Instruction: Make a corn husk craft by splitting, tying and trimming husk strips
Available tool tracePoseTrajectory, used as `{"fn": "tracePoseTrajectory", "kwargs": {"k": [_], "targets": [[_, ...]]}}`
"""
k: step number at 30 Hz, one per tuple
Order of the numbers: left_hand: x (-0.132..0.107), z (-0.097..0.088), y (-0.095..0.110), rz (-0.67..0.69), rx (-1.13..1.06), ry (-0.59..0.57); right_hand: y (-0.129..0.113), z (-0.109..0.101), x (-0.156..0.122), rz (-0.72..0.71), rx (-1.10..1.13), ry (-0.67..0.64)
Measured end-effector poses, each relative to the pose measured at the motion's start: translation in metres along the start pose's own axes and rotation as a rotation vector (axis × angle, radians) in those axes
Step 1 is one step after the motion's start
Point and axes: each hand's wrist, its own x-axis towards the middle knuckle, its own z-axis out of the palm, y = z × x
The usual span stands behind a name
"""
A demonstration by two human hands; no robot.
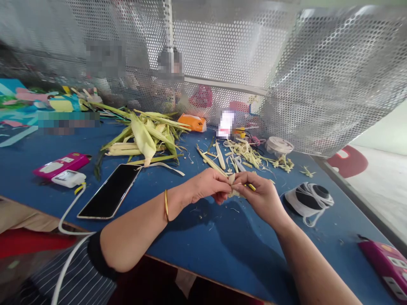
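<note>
My left hand (211,184) and my right hand (257,190) meet over the front middle of the blue table. Both are closed, fingertips pinching a small pale piece of corn husk (232,178) between them. Much of that piece is hidden by the fingers. Something yellow (251,187) peeks out under my right fingers; I cannot make out what it is. Just beyond the hands lie loose husk strips (220,156) and a heap of thin shredded husk (246,153). A larger pile of green and cream corn husks (143,137) rests farther back to the left.
Left of my arm lie a black phone (110,192) and a magenta power strip (62,165) with a white cable. To the right are a wound thread spool (308,198), a white roll (280,145) and another magenta power strip (386,262). Perforated metal screening (222,46) borders the back.
</note>
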Motion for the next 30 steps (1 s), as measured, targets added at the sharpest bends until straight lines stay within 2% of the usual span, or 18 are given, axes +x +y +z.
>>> {"fn": "tracePoseTrajectory", "kwargs": {"k": [7,10,13,17,20,25,30], "targets": [[0.002,-0.003,-0.005,-0.008,-0.037,-0.064,0.001,0.001,-0.002,-0.059,0.006,-0.001],[0.004,-0.001,-0.008,0.022,-0.041,0.032,0.006,0.004,-0.002,-0.026,0.001,0.079],[0.007,0.004,-0.010,0.041,-0.156,0.148,0.009,0.008,-0.002,0.043,0.006,0.213],[0.009,0.014,-0.014,0.010,-0.406,0.105,0.008,0.014,-0.002,0.085,0.020,0.337],[0.009,0.020,-0.015,0.005,-0.498,0.174,0.006,0.016,-0.002,0.093,0.018,0.368],[0.007,0.027,-0.013,0.009,-0.483,0.280,0.004,0.016,-0.001,0.117,-0.002,0.392],[0.007,0.026,-0.012,0.052,-0.446,0.282,0.005,0.015,-0.002,0.134,0.003,0.402]]}}
